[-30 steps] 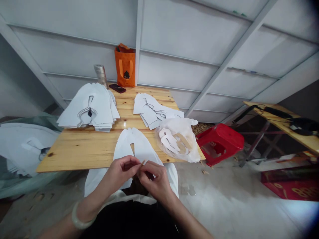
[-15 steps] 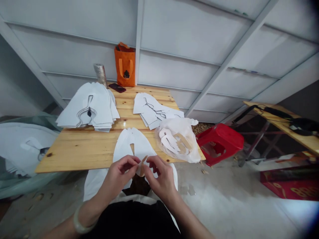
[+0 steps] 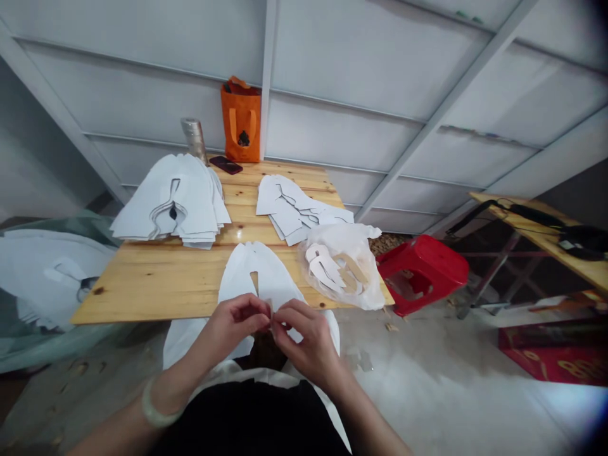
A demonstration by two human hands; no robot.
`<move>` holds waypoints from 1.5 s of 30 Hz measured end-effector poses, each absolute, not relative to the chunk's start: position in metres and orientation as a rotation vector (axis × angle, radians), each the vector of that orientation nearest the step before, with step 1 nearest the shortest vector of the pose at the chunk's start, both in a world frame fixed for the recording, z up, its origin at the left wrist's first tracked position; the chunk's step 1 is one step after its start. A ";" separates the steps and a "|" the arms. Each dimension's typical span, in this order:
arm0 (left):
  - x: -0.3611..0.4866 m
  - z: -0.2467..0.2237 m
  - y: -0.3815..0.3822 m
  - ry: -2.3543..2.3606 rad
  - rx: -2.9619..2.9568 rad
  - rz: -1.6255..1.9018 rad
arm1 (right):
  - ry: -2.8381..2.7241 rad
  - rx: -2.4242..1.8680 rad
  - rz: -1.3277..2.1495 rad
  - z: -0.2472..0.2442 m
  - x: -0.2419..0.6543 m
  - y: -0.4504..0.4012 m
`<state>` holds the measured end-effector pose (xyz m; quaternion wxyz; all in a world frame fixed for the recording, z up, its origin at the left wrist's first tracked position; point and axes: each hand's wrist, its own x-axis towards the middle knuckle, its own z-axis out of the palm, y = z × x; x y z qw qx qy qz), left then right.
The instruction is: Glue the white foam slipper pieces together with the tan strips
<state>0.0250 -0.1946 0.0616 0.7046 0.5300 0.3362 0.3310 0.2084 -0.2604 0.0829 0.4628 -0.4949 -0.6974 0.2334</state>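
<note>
A person in a black garment, a pale bangle (image 3: 154,405) on the left wrist, pinches a small, thin pale piece (image 3: 272,309) between the fingertips of the left hand (image 3: 240,321) and right hand (image 3: 304,329), both closed on it at the near edge of a wooden table (image 3: 180,275). The piece, largely hidden by the fingers, is held above the lap and just in front of a white arched cutout sheet (image 3: 240,272) with a narrow slot. To the right, a translucent plastic bag (image 3: 373,282) holds white and tan cutouts (image 3: 323,265); at left, more white sheets (image 3: 33,266) lie in a greenish plastic bag (image 3: 52,354) beside the table. Farther back are a thick stack of slotted white sheets (image 3: 202,202) and a smaller pile of white cutouts (image 3: 273,201), with a red plastic stool (image 3: 439,263) off the table's right end. A dark phone (image 3: 226,165), a column of tape rolls (image 3: 192,134) and an orange tote bag (image 3: 242,117) line the far edge, against a white panelled wall (image 3: 342,69).
</note>
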 end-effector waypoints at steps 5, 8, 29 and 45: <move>0.029 0.063 -0.190 0.750 1.133 0.622 | -1.649 -1.133 0.619 0.080 0.205 -0.259; 0.028 0.058 -0.193 0.700 1.113 0.611 | -1.545 -1.163 0.696 0.082 0.209 -0.257; 0.025 0.054 -0.203 0.717 0.626 0.715 | -0.953 -1.217 0.963 0.056 0.217 -0.261; 0.025 0.063 -0.225 0.918 0.396 0.929 | -1.812 -1.256 -0.257 0.043 0.211 -0.274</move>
